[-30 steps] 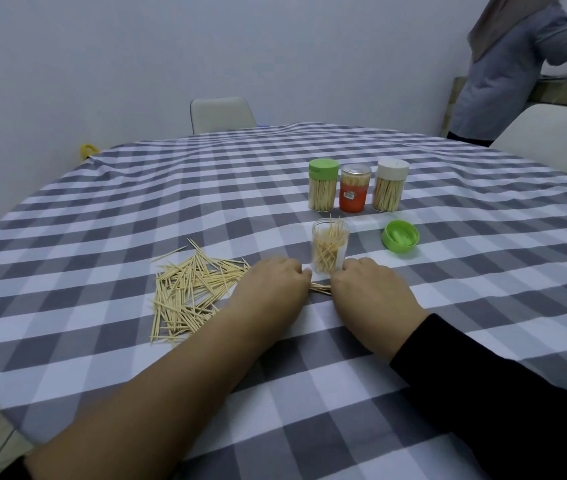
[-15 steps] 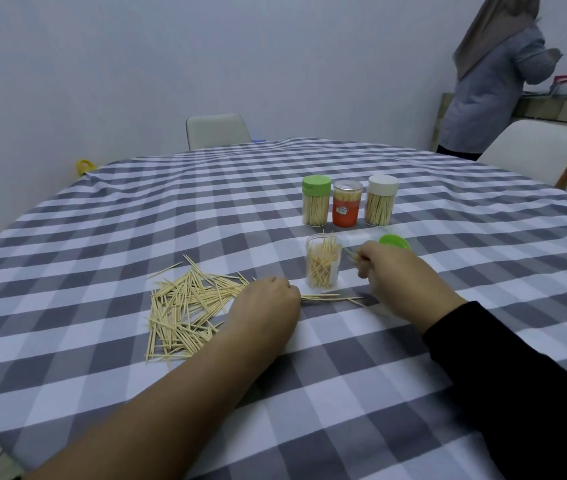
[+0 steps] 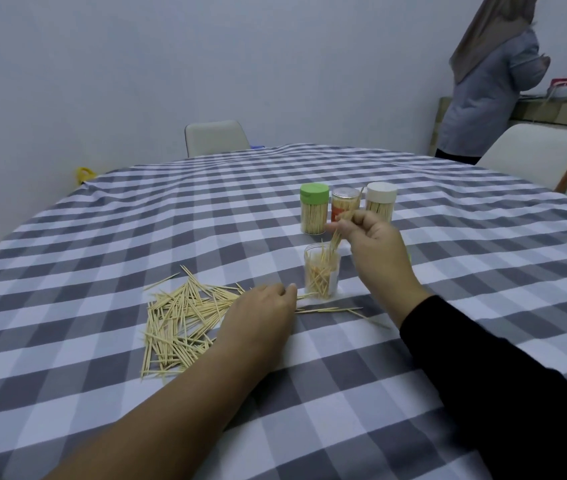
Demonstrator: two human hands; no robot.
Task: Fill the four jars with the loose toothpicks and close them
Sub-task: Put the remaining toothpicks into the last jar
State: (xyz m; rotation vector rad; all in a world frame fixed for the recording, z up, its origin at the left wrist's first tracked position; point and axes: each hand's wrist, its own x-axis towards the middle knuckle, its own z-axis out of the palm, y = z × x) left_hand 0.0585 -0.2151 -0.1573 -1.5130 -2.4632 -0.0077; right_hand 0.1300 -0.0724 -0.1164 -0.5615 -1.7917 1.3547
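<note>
My left hand (image 3: 261, 315) rests knuckles-up on the checked cloth (image 3: 483, 271), fingers curled at the edge of the loose toothpicks (image 3: 185, 317); I cannot tell its grip. My right hand (image 3: 375, 251) pinches a toothpick bundle (image 3: 335, 242) over the open jar (image 3: 322, 271). Beyond stand three capped jars (image 3: 314, 209).

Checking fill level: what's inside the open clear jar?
The open clear jar holds a loose, criss-crossed bunch of toothpicks, partly full. The right hand is feeding more in from above. The jar's bottom is hidden by toothpicks.
</note>
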